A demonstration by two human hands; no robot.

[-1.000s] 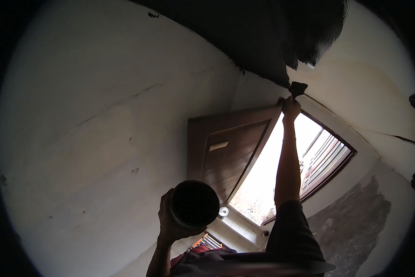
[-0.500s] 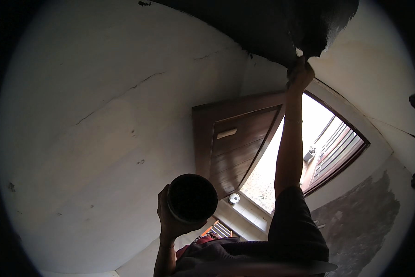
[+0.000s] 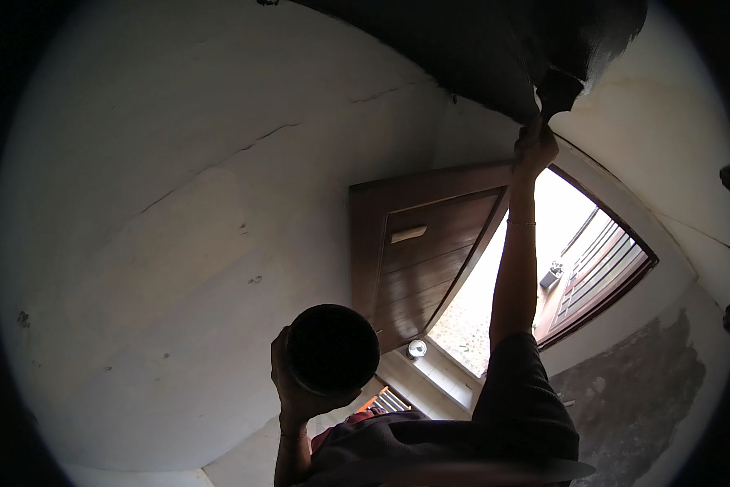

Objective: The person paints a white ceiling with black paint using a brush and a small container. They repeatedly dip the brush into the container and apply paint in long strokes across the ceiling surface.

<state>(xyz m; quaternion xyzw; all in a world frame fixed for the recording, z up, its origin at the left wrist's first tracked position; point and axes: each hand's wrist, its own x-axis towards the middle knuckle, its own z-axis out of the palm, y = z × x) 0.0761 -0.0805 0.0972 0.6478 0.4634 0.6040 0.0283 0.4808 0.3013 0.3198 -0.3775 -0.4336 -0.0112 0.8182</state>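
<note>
Left grip (image 3: 288, 390) wrapped around round, dark, open-topped container (image 3: 336, 388), low in view. Right grip (image 3: 535, 148), arm stretched upward, closed on flat, dark paintbrush (image 3: 558, 91); brush head against black-painted area (image 3: 462, 45), near its ragged edge. Brown, panelled wooden door (image 3: 414, 260) open beside bright doorway (image 3: 475, 284). Thin crack (image 3: 219, 174) across pale, smooth wall (image 3: 138, 284). Dark, rough-edged patch (image 3: 637, 390) at lower right. Small, round, pale tin (image 3: 416, 349) near door's foot.
</note>
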